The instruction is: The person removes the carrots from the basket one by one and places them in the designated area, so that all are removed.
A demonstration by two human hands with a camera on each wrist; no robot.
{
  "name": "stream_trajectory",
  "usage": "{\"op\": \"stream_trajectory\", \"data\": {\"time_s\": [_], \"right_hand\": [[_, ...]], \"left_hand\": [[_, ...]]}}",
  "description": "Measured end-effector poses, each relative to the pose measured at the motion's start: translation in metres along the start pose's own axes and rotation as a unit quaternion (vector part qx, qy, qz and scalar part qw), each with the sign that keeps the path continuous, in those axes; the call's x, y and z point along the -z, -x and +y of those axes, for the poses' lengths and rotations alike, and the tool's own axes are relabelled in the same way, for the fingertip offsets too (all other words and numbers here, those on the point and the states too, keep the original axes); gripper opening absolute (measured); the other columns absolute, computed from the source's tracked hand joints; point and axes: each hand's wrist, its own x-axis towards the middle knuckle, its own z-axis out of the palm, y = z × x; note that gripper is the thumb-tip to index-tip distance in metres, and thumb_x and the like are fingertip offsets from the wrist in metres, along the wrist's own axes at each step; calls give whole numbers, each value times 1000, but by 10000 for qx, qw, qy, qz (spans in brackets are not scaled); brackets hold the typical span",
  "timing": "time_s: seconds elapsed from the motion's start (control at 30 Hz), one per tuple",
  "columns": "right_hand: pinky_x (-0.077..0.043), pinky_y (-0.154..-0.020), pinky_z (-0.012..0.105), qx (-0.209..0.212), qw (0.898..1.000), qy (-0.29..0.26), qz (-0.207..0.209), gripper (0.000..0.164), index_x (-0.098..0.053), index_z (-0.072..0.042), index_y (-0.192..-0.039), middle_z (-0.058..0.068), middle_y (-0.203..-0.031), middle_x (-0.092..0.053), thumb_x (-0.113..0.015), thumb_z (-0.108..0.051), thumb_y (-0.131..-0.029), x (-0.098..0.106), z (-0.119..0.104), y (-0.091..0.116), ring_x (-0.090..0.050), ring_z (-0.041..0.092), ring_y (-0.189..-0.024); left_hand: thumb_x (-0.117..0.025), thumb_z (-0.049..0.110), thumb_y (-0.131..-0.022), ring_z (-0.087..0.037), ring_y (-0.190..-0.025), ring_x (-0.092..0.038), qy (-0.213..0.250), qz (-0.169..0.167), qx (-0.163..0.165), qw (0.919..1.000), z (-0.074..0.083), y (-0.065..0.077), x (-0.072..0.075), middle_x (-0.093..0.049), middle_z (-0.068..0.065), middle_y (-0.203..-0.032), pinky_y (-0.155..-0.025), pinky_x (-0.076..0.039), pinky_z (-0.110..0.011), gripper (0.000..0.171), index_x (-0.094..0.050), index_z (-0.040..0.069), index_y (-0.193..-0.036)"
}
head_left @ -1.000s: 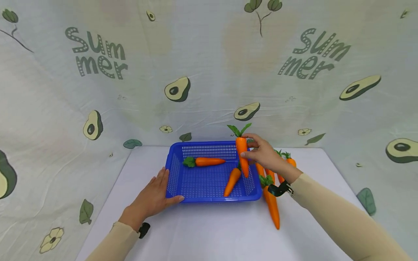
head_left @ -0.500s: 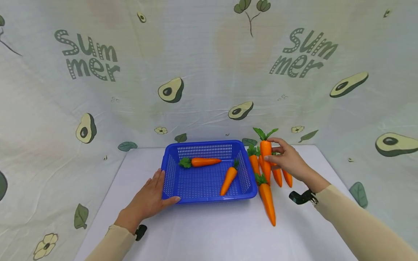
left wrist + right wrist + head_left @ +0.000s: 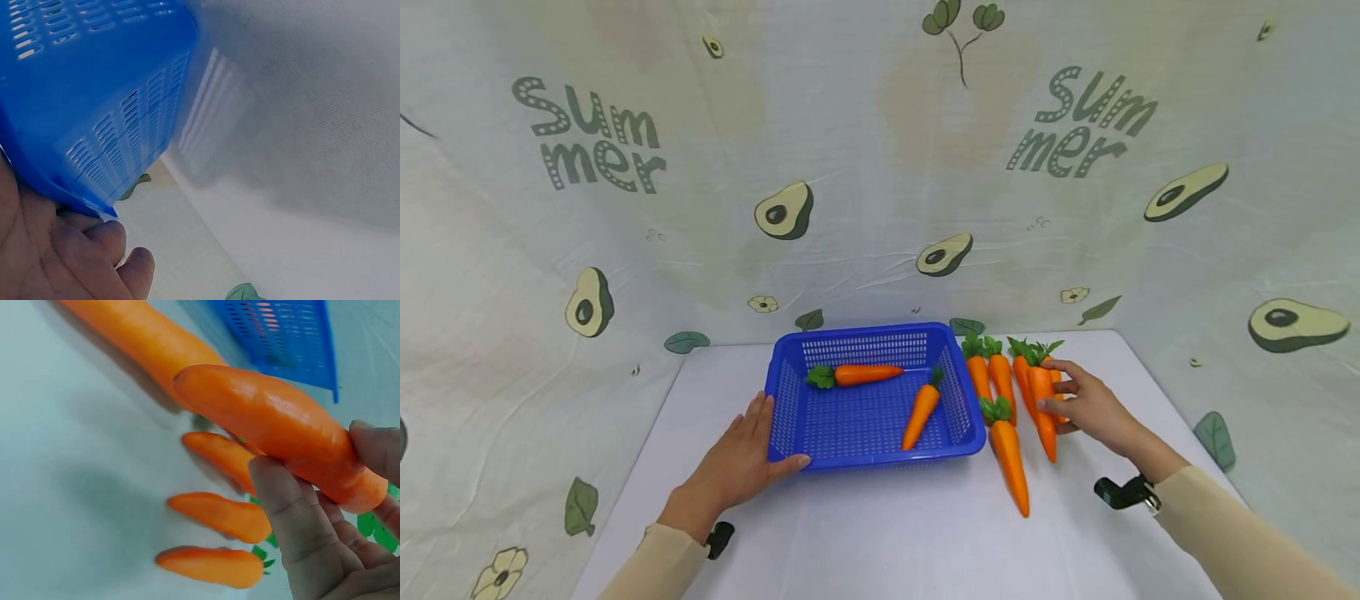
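Observation:
In the head view a blue plastic basket [image 3: 887, 458] holds two carrots: one lies crosswise at the back [image 3: 868, 375], the other slants at the right [image 3: 921, 415]. My left hand [image 3: 730, 462] rests against the basket's left side, fingers straight, with the thumb along the front rim. To the right of the basket, my right hand [image 3: 1093, 412] pinches a leafy-topped carrot [image 3: 1042, 408] near its thick end between thumb and fingers. The right wrist view shows this carrot [image 3: 281, 419] over the white surface, with its tip pointing away from the palm.
Several more carrots lie right of the basket, among them a large carrot [image 3: 1011, 467] near the front right corner and a row of carrots [image 3: 1002, 379] behind it. A printed cloth [image 3: 850, 167] hangs behind the white table [image 3: 865, 533].
My right hand has carried the carrot from above the basket's right side out to the right and lower, over the loose carrots. My left hand keeps its place on the basket.

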Motion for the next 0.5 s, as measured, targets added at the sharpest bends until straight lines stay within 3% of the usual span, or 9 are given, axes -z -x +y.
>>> {"op": "stream_trajectory", "data": {"time_s": [0.5], "right_hand": [[-61, -64, 38, -601, 9960, 657, -103, 72, -36, -11, -146, 27, -122, -57, -74, -22, -86, -32, 34, 13, -65, 20, -77]], "left_hand": [[-38, 91, -75, -41, -149, -15, -46, -20, -13, 10000, 2, 2, 3, -7, -22, -163, -119, -19, -57, 125, -6, 1, -156]]}}
